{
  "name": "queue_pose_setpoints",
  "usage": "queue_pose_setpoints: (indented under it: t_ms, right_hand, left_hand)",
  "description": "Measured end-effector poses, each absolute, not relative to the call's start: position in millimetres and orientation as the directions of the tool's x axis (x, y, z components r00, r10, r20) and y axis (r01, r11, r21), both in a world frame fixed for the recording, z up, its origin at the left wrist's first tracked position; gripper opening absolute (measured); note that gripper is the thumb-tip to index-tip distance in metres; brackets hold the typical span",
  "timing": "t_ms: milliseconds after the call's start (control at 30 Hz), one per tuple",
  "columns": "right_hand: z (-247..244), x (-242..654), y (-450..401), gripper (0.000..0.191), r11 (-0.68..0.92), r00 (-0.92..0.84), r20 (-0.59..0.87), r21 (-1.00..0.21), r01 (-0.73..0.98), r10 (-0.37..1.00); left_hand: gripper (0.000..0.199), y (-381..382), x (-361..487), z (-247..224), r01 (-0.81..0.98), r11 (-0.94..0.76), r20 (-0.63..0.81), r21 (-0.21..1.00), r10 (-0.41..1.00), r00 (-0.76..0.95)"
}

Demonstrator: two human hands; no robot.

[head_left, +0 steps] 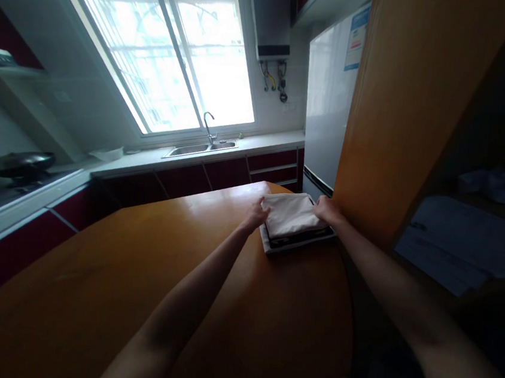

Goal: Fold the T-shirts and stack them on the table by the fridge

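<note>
A folded white cloth [294, 214] lies on top of a small pile at the far right end of the wooden table [144, 274]. Under it show a black folded cloth [294, 240] and a light grey one [273, 250] at the bottom. My left hand [256, 213] pinches the white cloth at its left edge. On the opposite side, my right hand [326, 210] has its fingers closed on the right edge of the same cloth. Some fingertips of both hands are hidden by the fabric or too small to make out.
An orange-brown wooden panel [391, 107] stands close to my right arm, with a white fridge [329, 101] behind it. Beyond the table run a counter with a sink [188, 150] and, at left, a stove with a wok [18, 163]. Pale fabric [468, 242] lies at right.
</note>
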State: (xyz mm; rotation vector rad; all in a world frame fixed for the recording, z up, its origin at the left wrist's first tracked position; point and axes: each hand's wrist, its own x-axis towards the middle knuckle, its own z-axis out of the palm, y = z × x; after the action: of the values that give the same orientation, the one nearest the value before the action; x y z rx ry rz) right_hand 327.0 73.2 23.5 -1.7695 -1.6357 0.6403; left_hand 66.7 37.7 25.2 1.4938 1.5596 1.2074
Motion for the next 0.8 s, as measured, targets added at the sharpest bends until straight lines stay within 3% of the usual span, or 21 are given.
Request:
queue_pose_setpoints:
  t_ms: [100,167,233,300,500,667,800]
  right_hand:
    - [28.8,303.9,76.9,0.037,0.066,0.021,0.131,-0.618,0.783,0.991]
    - [31.0,287.9,79.9,0.046,0.154,-0.079,0.157,-0.558,0.816,0.985]
    - [29.4,276.0,82.8,0.055,0.218,-0.164,0.149,-0.506,0.835,0.975]
    - [22.6,270.3,84.9,0.061,0.239,-0.214,0.107,-0.464,0.853,0.971]
    - [-6.9,271.2,82.4,0.065,0.21,-0.22,0.019,-0.388,0.898,0.975]
    - [2.0,273.3,76.1,0.064,0.215,-0.227,0.009,-0.357,0.909,0.974]
    - [20.1,285.9,61.2,0.06,0.249,-0.217,0.128,-0.366,0.897,0.968]
  left_hand:
    - [0.063,44.4,77.4,37.3,0.591,-0.141,0.239,0.794,0.967,-0.09]
    - [0.056,48.9,88.1,42.7,0.783,-0.235,0.295,0.576,0.953,0.068]
    - [0.053,53.7,97.0,44.1,0.892,-0.299,0.258,0.338,0.941,0.218]
    - [0.054,58.9,101.1,41.5,0.923,-0.304,0.177,0.235,0.947,0.267]
    - [0.059,69.5,97.0,18.1,0.938,-0.259,0.081,0.231,0.966,0.246]
    - [0.059,72.1,98.0,17.5,0.942,-0.241,0.053,0.234,0.97,0.235]
    - [0.065,69.0,98.4,40.3,0.941,-0.251,0.05,0.226,0.968,0.246]
